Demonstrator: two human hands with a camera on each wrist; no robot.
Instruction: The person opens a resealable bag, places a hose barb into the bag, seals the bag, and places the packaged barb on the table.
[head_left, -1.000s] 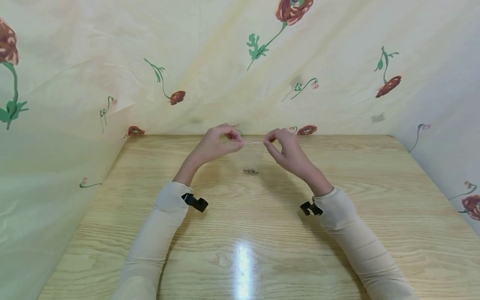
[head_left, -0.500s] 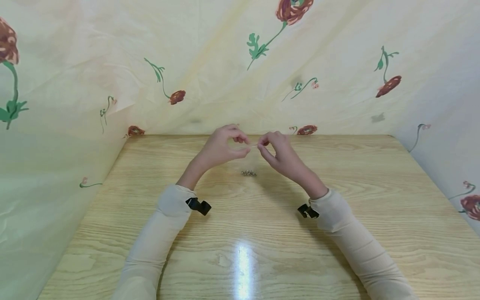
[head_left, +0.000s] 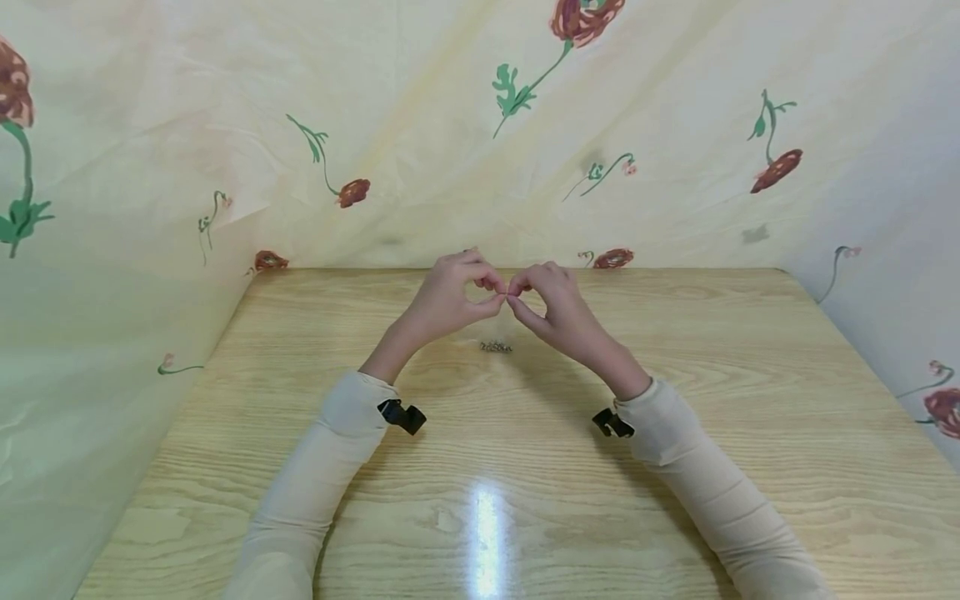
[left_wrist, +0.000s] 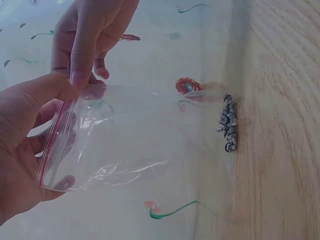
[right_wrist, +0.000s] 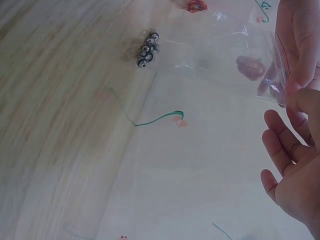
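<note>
A clear zip-lock bag [left_wrist: 125, 135] with a red line along its seal hangs between the hands. At its bottom lies a small heap of silver and black metal pieces [left_wrist: 229, 124], which look like screws or bolts. My left hand [head_left: 453, 296] grips the bag's top edge, thumb in front and fingers showing through the plastic behind. Thumb and forefinger of my right hand [head_left: 555, 308] pinch the seal at one end, right against the left fingertips. In the right wrist view the other fingers of the right hand [right_wrist: 295, 165] are loosely curled below the bag.
Under the arms spreads a wood-grain table [head_left: 420, 500], with its far edge just behind the hands. A pale flowered sheet [head_left: 420, 125] hangs around the back and sides. Each sleeve cuff carries a black strap clip [head_left: 402, 416].
Both hands have come together, the left moving right and the right moving left along the bag's top, until their fingertips meet. The heap of metal pieces has shifted slightly left and lower.
</note>
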